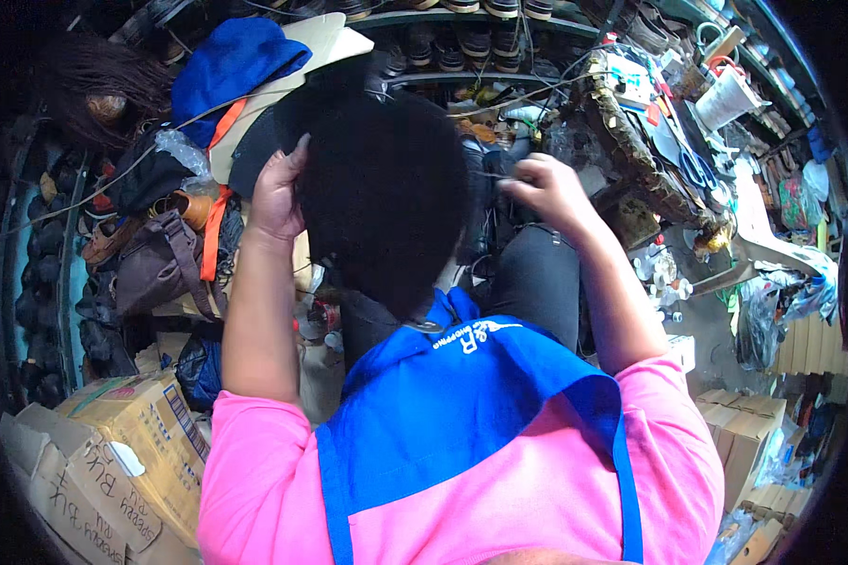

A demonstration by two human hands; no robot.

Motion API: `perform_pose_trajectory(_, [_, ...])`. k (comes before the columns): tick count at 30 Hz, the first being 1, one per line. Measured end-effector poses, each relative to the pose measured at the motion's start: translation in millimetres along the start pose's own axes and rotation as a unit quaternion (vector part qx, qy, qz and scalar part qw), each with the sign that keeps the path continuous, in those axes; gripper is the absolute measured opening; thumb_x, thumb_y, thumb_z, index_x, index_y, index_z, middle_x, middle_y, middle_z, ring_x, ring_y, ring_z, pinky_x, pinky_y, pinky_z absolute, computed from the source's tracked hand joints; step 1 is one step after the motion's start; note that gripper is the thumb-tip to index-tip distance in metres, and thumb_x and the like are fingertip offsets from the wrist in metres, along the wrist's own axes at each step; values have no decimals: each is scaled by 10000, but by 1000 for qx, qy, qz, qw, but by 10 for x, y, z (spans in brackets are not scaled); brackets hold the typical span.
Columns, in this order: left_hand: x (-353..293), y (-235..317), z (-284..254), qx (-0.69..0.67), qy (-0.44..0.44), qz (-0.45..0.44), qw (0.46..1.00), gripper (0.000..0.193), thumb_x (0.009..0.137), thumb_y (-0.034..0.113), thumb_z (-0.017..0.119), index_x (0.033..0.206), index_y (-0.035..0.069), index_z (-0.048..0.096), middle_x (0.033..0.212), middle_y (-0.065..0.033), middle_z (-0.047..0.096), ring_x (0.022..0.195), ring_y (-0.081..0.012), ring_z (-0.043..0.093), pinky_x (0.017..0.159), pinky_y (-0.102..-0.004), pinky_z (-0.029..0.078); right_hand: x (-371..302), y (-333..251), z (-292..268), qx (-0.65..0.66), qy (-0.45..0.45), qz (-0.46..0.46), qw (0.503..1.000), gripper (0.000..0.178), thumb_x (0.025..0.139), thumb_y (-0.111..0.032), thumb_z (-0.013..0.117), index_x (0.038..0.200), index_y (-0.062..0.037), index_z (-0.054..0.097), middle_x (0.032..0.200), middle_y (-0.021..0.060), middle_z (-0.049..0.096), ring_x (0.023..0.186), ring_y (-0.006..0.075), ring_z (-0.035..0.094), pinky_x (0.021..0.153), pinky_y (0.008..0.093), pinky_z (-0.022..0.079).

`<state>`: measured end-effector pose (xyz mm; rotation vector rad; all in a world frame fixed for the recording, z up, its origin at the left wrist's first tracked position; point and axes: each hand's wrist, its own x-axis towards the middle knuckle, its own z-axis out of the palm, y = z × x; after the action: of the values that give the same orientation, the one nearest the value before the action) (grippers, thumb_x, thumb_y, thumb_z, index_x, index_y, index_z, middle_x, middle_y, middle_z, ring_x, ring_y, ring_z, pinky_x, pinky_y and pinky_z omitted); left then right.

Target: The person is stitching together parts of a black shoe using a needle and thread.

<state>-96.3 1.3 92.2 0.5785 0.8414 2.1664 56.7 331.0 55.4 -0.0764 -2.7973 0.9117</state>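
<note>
A large, dark black piece of soft-looking material hangs in front of my lap; its exact kind is too dark to make out. My left hand grips its left edge, thumb up and fingers partly hidden by it. On the other side, my right hand is closed in a pinch, apart from the material's right edge. A thin strand runs from that edge to the pinching fingers. Below the material lie my blue apron and my dark trouser leg.
A blue cloth cap lies on cardboard at the upper left, above a brown bag. To the right stands a rough block with tools on it, beside a white jug. Cardboard boxes sit lower left; shoes line the far racks.
</note>
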Motion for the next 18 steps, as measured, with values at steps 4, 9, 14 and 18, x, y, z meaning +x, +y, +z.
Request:
perform_pose_trajectory(4, [324,-259,-594,-185,-384,-25,904,334,1008,259,433,1229,24,520,901,-96,655,830,-194,636,776,-335,401,-543,713,-143,-146,133,140,970,270,806,-302,721,887,-45,702,853,141,592,819,316,622,729,404,495])
perform_pose_trajectory(9, [166,-806,-869,-287,-216,7,933,216,987,253,459,1096,74,508,754,-31,566,751,-165,571,802,-318,370,-1390,1568,-306,33,293,335,895,370,922,-380,643,1019,-26,688,789,32,645,689,158,574,669,317,473])
perform_pose_trajectory(14, [297,-1117,-869,-404,-180,-25,896,140,951,233,495,1004,106,517,699,7,523,784,-145,550,862,-333,350,-2127,1944,-455,557,418,443,566,245,987,-247,549,1189,-116,595,941,47,621,823,164,591,707,310,484])
perform_pose_trajectory(18, [444,-1286,-910,-449,-243,-58,858,154,934,220,502,1028,101,530,719,-5,531,792,-157,557,878,-329,355,-2500,2131,-687,645,501,378,437,197,986,-143,520,1103,2,583,1001,109,648,915,222,625,918,406,516])
